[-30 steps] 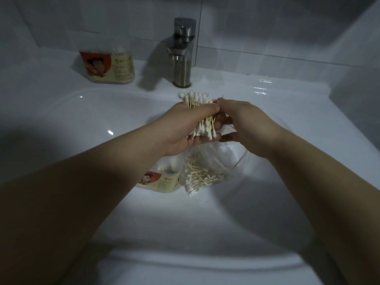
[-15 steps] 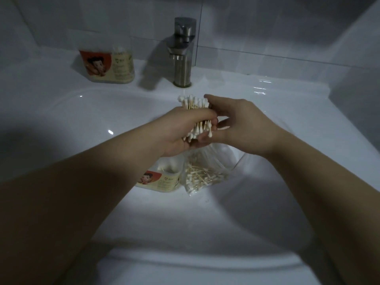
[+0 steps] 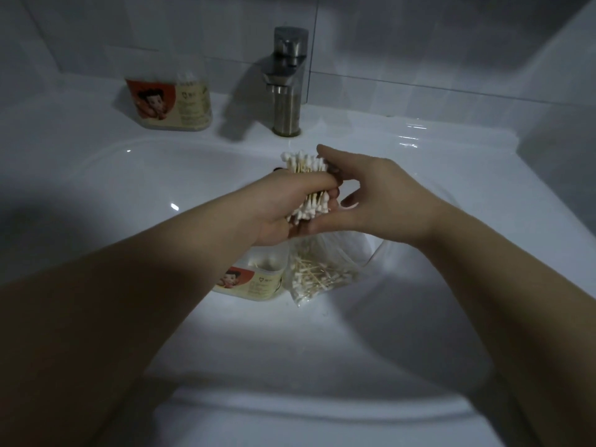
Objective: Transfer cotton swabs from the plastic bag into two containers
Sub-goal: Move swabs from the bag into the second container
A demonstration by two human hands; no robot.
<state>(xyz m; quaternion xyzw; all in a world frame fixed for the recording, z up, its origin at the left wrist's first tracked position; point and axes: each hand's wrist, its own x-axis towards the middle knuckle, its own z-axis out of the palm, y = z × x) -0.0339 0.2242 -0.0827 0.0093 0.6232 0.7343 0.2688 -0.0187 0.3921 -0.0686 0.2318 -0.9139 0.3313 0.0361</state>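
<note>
My left hand [image 3: 283, 208] grips a thick bundle of cotton swabs [image 3: 306, 164] upright over the sink basin. My right hand [image 3: 371, 195] cups the bundle from the right, forefinger on the top tips and thumb under the bottom tips. Below the hands a clear plastic bag [image 3: 322, 272] with several loose swabs lies in the basin. Beside it on the left stands an open container [image 3: 258, 282] with a red and cream label, partly hidden by my left arm. A second labelled container [image 3: 171, 104] stands on the ledge at the back left.
A steel faucet [image 3: 288, 82] rises behind the hands at the back middle. The white sink basin [image 3: 129, 175] slopes down around the bag and container. Tiled walls close in at the back and right.
My right hand has slid along the bundle: its forefinger now lies on the top tips and its thumb under the bottom tips. The left hand keeps its grip in place.
</note>
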